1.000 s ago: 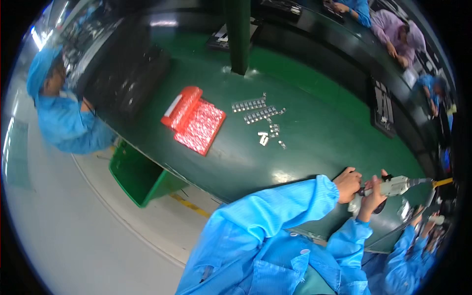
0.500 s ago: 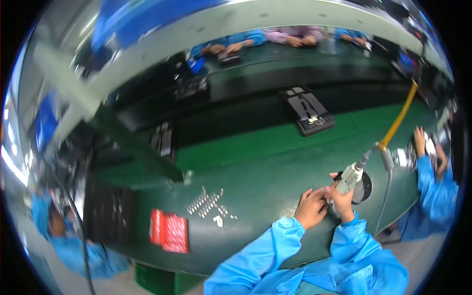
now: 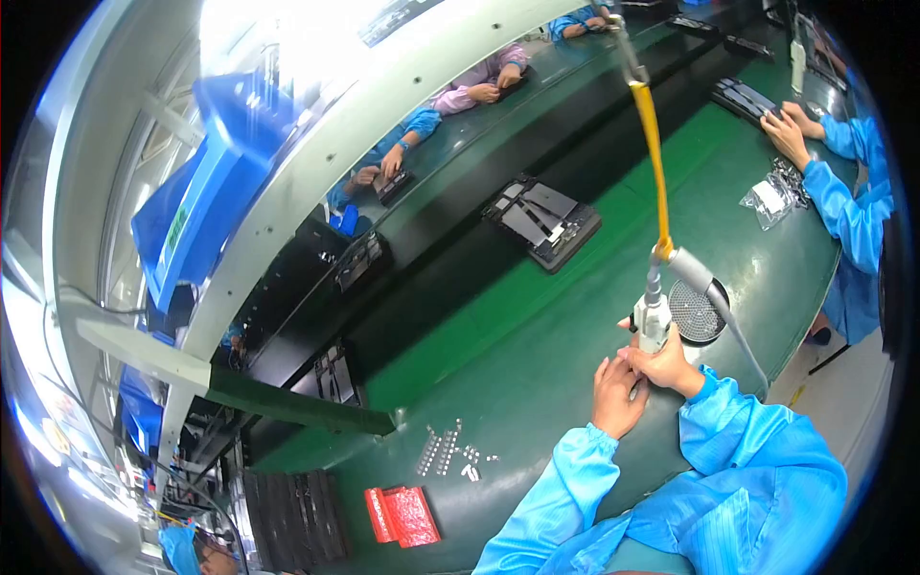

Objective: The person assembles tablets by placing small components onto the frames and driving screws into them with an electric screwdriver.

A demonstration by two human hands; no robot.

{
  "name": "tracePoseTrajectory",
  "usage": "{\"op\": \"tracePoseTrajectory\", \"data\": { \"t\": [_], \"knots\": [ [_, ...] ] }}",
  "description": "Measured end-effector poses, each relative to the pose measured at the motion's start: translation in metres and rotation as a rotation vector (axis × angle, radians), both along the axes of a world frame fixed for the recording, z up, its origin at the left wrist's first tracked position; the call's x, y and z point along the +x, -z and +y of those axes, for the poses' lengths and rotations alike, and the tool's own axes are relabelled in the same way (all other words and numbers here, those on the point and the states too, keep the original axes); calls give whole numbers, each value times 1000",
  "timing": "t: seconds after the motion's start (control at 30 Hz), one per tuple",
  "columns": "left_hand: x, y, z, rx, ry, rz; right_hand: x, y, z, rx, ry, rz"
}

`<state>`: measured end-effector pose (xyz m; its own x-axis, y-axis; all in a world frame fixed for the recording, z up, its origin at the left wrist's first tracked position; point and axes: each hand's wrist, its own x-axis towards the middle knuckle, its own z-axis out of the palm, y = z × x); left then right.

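A pale electric screwdriver [image 3: 653, 321] hangs upright from a yellow cord [image 3: 654, 158], and my right hand [image 3: 671, 369] is wrapped round its lower body. My left hand [image 3: 616, 401] is close against the right one at the tool's lower end. Its fingers are bent and drawn together; what they hold, if anything, is hidden. Just beyond my right hand is a round black dish [image 3: 698, 314] with a grey dotted surface. Left of my hands, small silvery pieces [image 3: 441, 450] lie in rows on the green table [image 3: 537, 383], with a few loose ones beside them.
Red packets [image 3: 402, 516] lie front left, beside a row of black cases [image 3: 292, 517]. An opened tablet-like device [image 3: 543, 220] rests on the far strip. A green post [image 3: 297, 402] meets the table at left. A co-worker's hands [image 3: 791, 134] work at right, near a plastic bag [image 3: 770, 198].
The view has swung and tilted, so the table now runs diagonally. My hands stay together at the screwdriver, which stands more upright. The co-worker's hands at right are now on a dark device.
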<state>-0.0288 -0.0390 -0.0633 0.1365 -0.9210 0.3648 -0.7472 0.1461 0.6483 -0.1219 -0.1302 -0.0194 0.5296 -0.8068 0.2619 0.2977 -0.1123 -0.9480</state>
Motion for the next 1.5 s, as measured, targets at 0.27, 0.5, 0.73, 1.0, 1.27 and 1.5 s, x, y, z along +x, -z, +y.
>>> {"op": "tracePoseTrajectory", "data": {
  "t": [0.27, 0.5, 0.73, 1.0, 1.27, 1.5],
  "knots": [
    [24, -6, -15, 60, -57, 92, 1, 18, -14, -258, -31, -55],
    [148, -15, -138, 152, -75, -644, -9, 3, -28, -255, -65, -18],
    [161, -31, -215, 478, -357, -825, -9, 7, -33, -155, -207, -144],
    [191, -24, -116, -223, -283, -773, -11, 2, -34, -232, -119, -66],
    [36, -33, 49, 54, -328, -525, -3, 17, -31, -270, -128, -42],
    [-25, -34, 119, 149, -230, -154, -24, 2, -36, 175, -398, -14]
  ]
}}
